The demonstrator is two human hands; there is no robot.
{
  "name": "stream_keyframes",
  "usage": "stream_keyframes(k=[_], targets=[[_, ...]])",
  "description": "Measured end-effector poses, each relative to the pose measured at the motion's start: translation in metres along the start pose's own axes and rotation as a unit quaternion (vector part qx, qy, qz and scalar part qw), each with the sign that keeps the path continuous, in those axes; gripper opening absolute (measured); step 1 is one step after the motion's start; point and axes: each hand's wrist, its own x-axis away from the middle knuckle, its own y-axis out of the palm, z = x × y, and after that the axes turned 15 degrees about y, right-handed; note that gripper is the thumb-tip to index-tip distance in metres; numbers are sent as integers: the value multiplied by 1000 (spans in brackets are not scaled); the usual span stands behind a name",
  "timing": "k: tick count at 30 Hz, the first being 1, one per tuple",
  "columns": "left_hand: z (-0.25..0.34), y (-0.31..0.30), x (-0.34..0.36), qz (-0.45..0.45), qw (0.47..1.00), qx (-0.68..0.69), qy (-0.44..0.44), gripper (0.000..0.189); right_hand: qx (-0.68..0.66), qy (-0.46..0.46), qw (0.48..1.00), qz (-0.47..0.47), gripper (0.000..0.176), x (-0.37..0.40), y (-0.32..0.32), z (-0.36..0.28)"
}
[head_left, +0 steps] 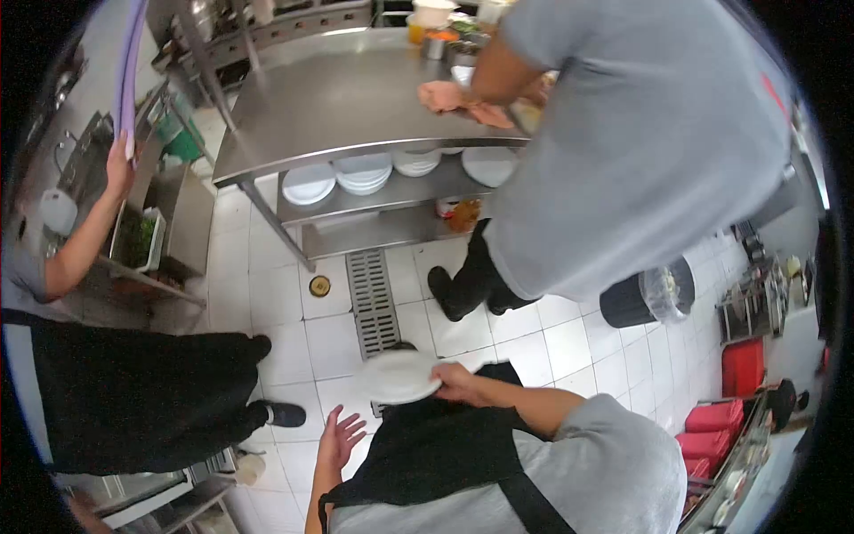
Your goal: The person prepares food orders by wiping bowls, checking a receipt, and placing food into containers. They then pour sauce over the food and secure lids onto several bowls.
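White plate (398, 378) in hand, apparently carrying it, with the floor grate (370, 298) at eleven o'clock; pinching its three-o'clock rim with the right hand (457, 384); spreading the left hand (340, 438) apart from it, past seven o'clock; probably calling for a level hold next.

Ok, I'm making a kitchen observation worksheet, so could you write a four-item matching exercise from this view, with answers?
1. White plate
2. Left hand
3. Plate stacks
4. Dark bin

A. Open, holding nothing
B. On the shelf under the steel table
C. Standing on the tiled floor
D. In the right hand's grip

Pairs: 1-D, 2-A, 3-B, 4-C
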Motion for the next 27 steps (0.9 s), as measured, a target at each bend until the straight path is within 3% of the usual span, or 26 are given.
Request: stream_keyframes(k=[1, 2, 4, 8, 10, 11, 13, 14, 16, 18, 21, 23, 27], targets=[[2, 26, 0, -21, 999, 20, -26, 65, 62, -6, 998, 6, 40, 50, -3, 12], [1, 56, 4, -41, 997, 38, -56, 65, 106, -5, 994, -38, 40, 29, -55, 22], [-13, 110, 13, -109, 991, 24, -78, 60, 112, -4, 993, -24, 41, 81, -71, 32], [-58, 210, 21, -177, 975, -58, -123, 51, 84, -113, 990, -14, 48, 152, -142, 35], [-80, 275, 25, -208, 960, -117, -145, 50, 52, -147, 988, 20, 51, 246, -165, 28], [-110, 289, 12, -216, 954, -10, -206, 49, 34, -174, 984, 18, 53, 260, -196, 25], [-149, 354, 16, -256, 941, -60, -213, 49, 6, -224, 974, 16, 55, 290, -266, 21], [-166, 392, 17, -275, 935, -82, -210, 48, 13, -263, 965, 10, 55, 307, -298, 15], [-195, 472, 39, -346, 925, -106, -121, 53, 33, -341, 939, -2, 54, 350, -355, 1], [-211, 546, 64, -374, 916, -139, -42, 56, 80, -341, 934, 66, 51, 409, -407, -26], [-204, 656, 102, -373, 909, -176, -56, 57, 94, -479, 861, 146, 45, 505, -486, -88], [-192, 708, 123, -412, 904, -103, -59, 55, 58, -572, 797, 184, 37, 572, -506, -133], [-170, 795, 145, -486, 872, 0, -63, 52, 148, -726, 611, 279, 17, 677, -515, -258]])
